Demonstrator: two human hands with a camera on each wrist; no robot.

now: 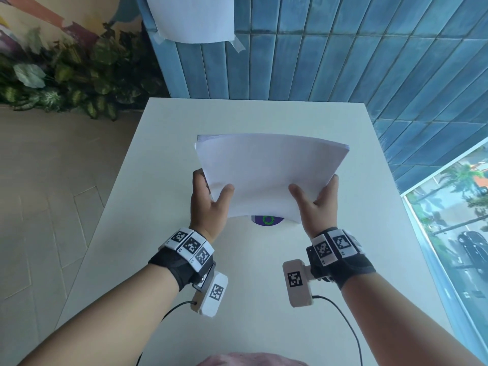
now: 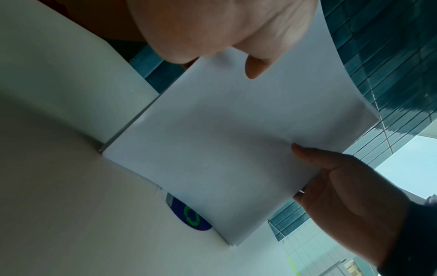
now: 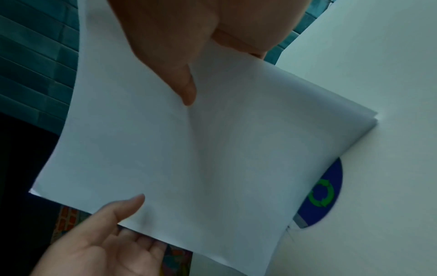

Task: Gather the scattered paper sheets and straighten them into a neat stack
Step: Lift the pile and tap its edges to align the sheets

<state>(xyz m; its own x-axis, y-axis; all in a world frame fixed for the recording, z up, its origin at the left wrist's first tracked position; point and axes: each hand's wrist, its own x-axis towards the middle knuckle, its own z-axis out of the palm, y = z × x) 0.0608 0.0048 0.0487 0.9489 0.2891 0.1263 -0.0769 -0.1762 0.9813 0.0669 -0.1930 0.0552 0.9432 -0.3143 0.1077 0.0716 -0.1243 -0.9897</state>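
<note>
Paper sheets (image 1: pixel 269 170), smooth white bowed stack, pinched by left hand (image 1: pixel 208 204), right hand (image 1: pixel 317 204)

- Sticker (image 1: pixel 267 220): blue disc with green arrows, largely covered by the stack (image 1: pixel 269 175).
- Fingers of both hands: hidden behind the stack in head view.
- Wall sheet (image 1: pixel 192 17): top cut off by frame edge.
- Stack sheet count: indeterminable.
</note>
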